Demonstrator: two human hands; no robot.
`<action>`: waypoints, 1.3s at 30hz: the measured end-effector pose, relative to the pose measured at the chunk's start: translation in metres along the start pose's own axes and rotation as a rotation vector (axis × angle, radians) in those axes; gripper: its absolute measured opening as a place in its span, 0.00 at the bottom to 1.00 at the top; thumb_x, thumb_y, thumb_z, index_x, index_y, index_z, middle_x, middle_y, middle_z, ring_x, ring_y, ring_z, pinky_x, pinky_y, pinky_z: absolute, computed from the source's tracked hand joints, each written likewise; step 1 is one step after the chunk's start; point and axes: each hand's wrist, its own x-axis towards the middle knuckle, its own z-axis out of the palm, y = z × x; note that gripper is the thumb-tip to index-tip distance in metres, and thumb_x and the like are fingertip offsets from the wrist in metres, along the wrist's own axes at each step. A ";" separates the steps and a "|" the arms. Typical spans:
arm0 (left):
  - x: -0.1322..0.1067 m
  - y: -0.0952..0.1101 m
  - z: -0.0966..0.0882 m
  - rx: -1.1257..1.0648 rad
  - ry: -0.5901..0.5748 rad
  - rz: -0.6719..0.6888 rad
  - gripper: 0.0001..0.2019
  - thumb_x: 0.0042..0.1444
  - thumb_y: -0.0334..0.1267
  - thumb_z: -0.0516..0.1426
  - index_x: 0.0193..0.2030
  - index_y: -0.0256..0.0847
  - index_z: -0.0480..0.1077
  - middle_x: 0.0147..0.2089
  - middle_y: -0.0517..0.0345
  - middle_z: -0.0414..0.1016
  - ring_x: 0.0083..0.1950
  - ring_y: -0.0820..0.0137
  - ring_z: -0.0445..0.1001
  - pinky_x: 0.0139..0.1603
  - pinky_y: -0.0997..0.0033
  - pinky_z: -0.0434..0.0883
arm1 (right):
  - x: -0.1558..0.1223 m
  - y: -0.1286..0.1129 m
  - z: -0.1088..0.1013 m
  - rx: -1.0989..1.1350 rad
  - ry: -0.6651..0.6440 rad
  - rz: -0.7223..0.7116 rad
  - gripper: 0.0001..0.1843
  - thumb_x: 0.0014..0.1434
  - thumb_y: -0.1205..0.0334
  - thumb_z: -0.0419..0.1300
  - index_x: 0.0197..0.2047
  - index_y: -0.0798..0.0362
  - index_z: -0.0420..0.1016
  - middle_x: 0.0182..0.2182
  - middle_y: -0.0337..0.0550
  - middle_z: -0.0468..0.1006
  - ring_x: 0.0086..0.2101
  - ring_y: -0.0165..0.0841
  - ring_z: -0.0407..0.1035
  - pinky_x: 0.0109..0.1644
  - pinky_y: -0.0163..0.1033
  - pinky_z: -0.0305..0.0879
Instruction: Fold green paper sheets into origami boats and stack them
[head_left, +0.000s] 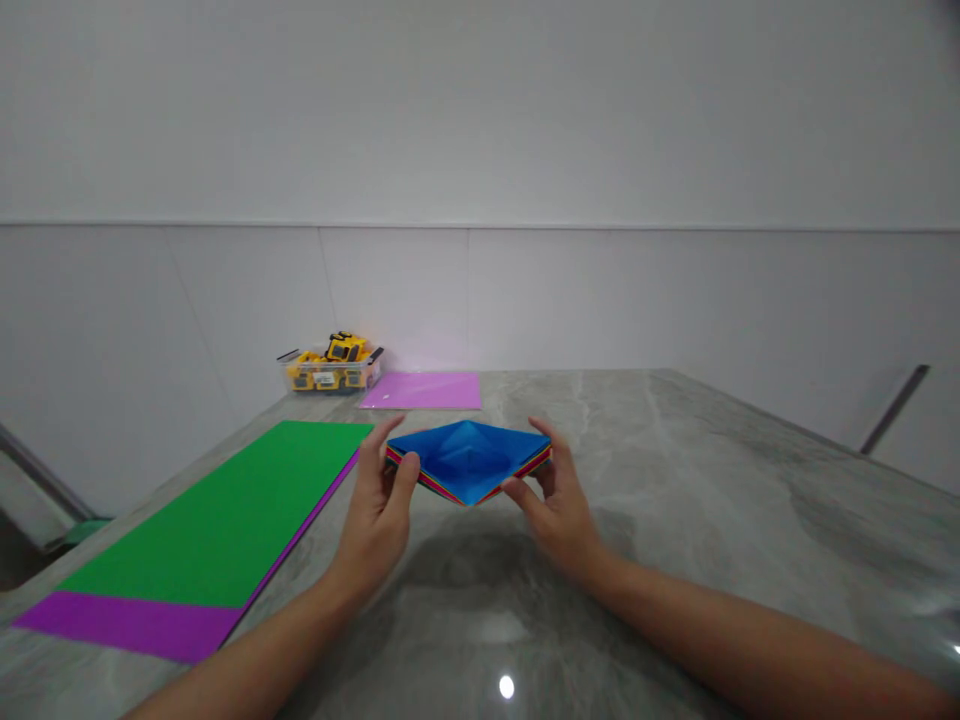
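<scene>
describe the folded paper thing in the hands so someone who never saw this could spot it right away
On the grey marble-look table, look at the near middle, just right of the large green sheet lying over purple paper. There the left hand and right hand hold a folded paper stack by its two side tips. It alone is blue on top, creased, with multicoloured edges.

Your grey marble table [675,480] carries green paper [225,520] over purple sheets [135,625], another purple sheet [424,390], and a toy box [330,368].
</scene>
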 end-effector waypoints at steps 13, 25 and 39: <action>0.003 -0.017 -0.002 0.251 -0.189 -0.086 0.13 0.60 0.47 0.54 0.48 0.45 0.71 0.37 0.58 0.76 0.36 0.63 0.72 0.38 0.68 0.66 | -0.003 0.002 -0.001 -0.710 -0.083 -0.306 0.26 0.55 0.59 0.65 0.57 0.47 0.69 0.65 0.55 0.51 0.64 0.54 0.46 0.62 0.64 0.51; 0.000 -0.004 0.000 -0.318 -0.089 -0.223 0.21 0.62 0.56 0.50 0.53 0.43 0.63 0.40 0.56 0.74 0.40 0.63 0.75 0.40 0.62 0.72 | 0.000 -0.021 -0.012 -0.928 -0.097 -0.731 0.06 0.62 0.70 0.56 0.41 0.51 0.70 0.37 0.43 0.77 0.41 0.37 0.68 0.61 0.53 0.48; 0.007 -0.019 -0.003 0.119 -0.065 -0.205 0.11 0.47 0.46 0.59 0.32 0.41 0.69 0.31 0.57 0.73 0.34 0.64 0.72 0.34 0.67 0.68 | 0.019 0.000 -0.024 -1.170 -0.364 -0.590 0.03 0.61 0.68 0.57 0.39 0.53 0.71 0.36 0.44 0.76 0.40 0.40 0.66 0.61 0.54 0.43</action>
